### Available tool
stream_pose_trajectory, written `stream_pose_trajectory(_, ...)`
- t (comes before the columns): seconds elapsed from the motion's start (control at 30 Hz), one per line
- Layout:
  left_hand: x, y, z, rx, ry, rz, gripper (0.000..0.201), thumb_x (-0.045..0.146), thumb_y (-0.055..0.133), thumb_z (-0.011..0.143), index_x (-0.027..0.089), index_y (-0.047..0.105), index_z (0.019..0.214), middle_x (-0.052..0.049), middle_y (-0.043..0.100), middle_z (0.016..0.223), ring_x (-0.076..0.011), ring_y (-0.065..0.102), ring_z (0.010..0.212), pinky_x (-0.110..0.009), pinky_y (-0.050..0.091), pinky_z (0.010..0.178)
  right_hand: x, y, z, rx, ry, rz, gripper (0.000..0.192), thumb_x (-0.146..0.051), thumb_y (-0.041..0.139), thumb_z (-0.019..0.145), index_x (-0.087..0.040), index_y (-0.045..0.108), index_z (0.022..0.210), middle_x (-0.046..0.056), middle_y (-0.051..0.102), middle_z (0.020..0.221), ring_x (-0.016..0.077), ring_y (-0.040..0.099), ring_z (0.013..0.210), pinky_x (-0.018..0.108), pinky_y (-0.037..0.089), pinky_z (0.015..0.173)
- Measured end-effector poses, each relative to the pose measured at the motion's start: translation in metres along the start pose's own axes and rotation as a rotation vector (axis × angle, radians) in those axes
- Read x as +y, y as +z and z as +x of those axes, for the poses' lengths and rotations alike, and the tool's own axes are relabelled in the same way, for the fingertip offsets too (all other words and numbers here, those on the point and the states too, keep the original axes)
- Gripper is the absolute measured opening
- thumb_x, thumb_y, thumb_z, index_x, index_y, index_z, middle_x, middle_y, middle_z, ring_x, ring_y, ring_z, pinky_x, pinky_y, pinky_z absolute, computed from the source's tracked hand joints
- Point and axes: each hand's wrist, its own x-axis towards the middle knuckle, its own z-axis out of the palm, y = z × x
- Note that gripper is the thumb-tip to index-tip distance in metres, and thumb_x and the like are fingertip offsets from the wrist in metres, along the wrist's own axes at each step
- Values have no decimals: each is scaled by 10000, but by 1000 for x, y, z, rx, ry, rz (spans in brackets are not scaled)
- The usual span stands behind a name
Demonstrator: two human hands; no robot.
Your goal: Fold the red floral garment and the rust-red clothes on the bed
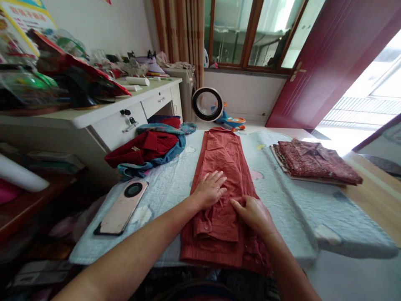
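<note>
A rust-red shirt (219,156) lies lengthwise before me, its sides folded inward and a buttoned cuff lying near the hem. My left hand (210,190) rests flat on the folded sleeve with its fingers stretched out. Just to the right, my right hand (252,211) pinches the shirt's right side between thumb and fingers. Part of the fabric under that hand is hidden. Beneath the shirt is a pale blue quilted cover (272,209) with cloud patterns.
To the right lies a stack of folded patterned shirts (319,161). Crumpled red and blue clothes (150,148) and a pink phone (123,209) lie to the left. A white desk (119,119) stands beyond them; a red door (313,62) stands at the back right.
</note>
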Motion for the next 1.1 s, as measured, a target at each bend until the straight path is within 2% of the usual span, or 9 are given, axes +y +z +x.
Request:
stream_pose_trajectory(0.17, 0, 11, -16, -30, 18, 18, 610, 587, 260, 981, 243, 391, 1467, -65, 298, 1591, -248, 237, 1468, -489, 216, 1180, 10, 5, 2, -27, -78, 110, 275, -376, 533, 861, -210, 552, 643, 34, 648, 696, 161, 546, 646, 274, 288, 585)
stream_pose_trajectory(0.3, -3, 15, -18, -11, 27, 20, 645, 626, 213, 969, 265, 371, 1479, -55, 283, 1597, -245, 229, 1471, -485, 205, 1182, 17, 2, 1, -43, -81, 174, 289, -379, 525, 859, -212, 530, 624, 22, 627, 660, 154, 517, 617, 267, 293, 570)
stream_pose_trajectory(0.5, -1, 11, -21, -17, 38, 17, 730, 709, 283, 912, 268, 349, 1489, -60, 249, 1609, -271, 174, 1485, -504, 162, 1191, 20, 1, -6, 4, -119, 171, 239, -357, 567, 821, -216, 524, 633, 16, 635, 661, 153, 521, 614, 267, 306, 576)
stream_pose_trajectory(0.6, 1, 10, -22, -38, 31, 12, 746, 717, 313, 898, 265, 346, 1492, -66, 232, 1614, -281, 152, 1490, -516, 147, 1192, 26, -6, 2, 23, -157, 228, 227, -383, 547, 831, -219, 556, 674, 11, 640, 674, 157, 536, 626, 266, 334, 586)
stream_pose_trajectory(0.7, 0, 7, -21, -61, 23, -16, 745, 715, 366, 885, 281, 346, 1490, -61, 231, 1615, -285, 157, 1489, -515, 149, 1193, 32, -13, 22, 103, -182, 286, 192, -360, 512, 833, -212, 603, 749, 18, 663, 730, 164, 567, 675, 267, 379, 631)
stream_pose_trajectory(0.8, -3, -2, -13, -83, 26, -69, 687, 677, 393, 900, 265, 415, 1449, -72, 307, 1586, -282, 247, 1463, -500, 219, 1175, 36, -12, 50, 156, -136, 399, 199, -337, 523, 807, -195, 646, 871, 40, 696, 819, 173, 611, 744, 271, 423, 683)
stream_pose_trajectory(0.9, -10, -12, 3, -11, -9, -97, 519, 509, 362, 975, 212, 506, 1376, -89, 420, 1524, -233, 351, 1417, -431, 289, 1158, 34, -5, 73, 135, -78, 528, 264, -326, 541, 788, -165, 651, 965, 58, 707, 841, 175, 630, 735, 269, 447, 662)
stream_pose_trajectory(1.0, -20, -18, 26, 73, -37, -79, 464, 390, 356, 989, 169, 516, 1365, -101, 423, 1520, -208, 350, 1419, -383, 279, 1172, 31, 1, 85, 81, -65, 558, 297, -233, 533, 745, -140, 649, 1002, 48, 698, 795, 161, 618, 681, 261, 453, 634)
stream_pose_trajectory(1.1, -33, -16, 51, 100, -59, -39, 473, 363, 363, 987, 151, 487, 1391, -108, 390, 1540, -211, 321, 1436, -378, 253, 1186, 32, 5, 90, 64, -95, 576, 430, -95, 466, 665, -134, 632, 1060, 47, 696, 825, 156, 627, 726, 258, 467, 674)
